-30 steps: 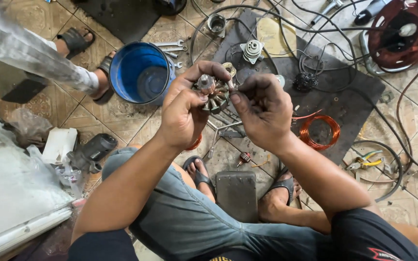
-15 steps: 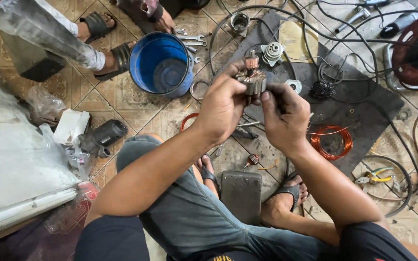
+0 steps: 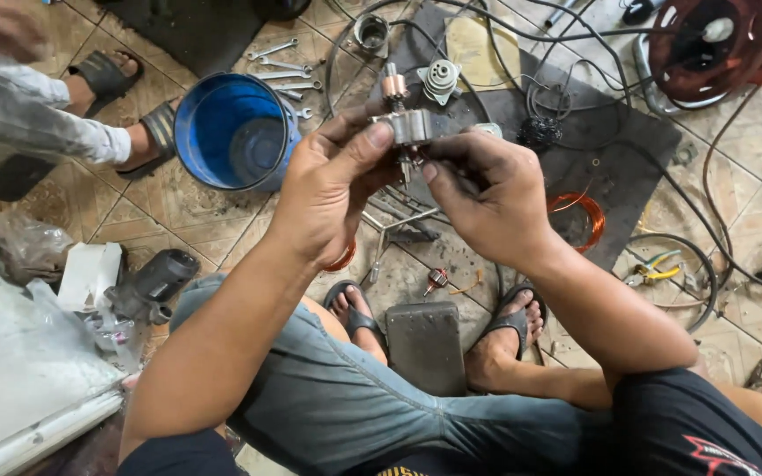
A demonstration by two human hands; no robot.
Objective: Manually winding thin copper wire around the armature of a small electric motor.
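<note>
- Blue bucket (image 3: 235, 132): stood on the tiled floor, left of the motor armature.
- Left hand (image 3: 332, 189): clasped on the armature's body.
- Right hand (image 3: 487, 198): pinched at its lower shaft.
- Motor armature (image 3: 403, 119): held upright between both hands, above the floor.

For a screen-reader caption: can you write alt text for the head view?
Both hands, left hand and right hand, grip a small motor armature above a tiled floor strewn with a blue bucket, wrenches and a copper wire coil.
</note>
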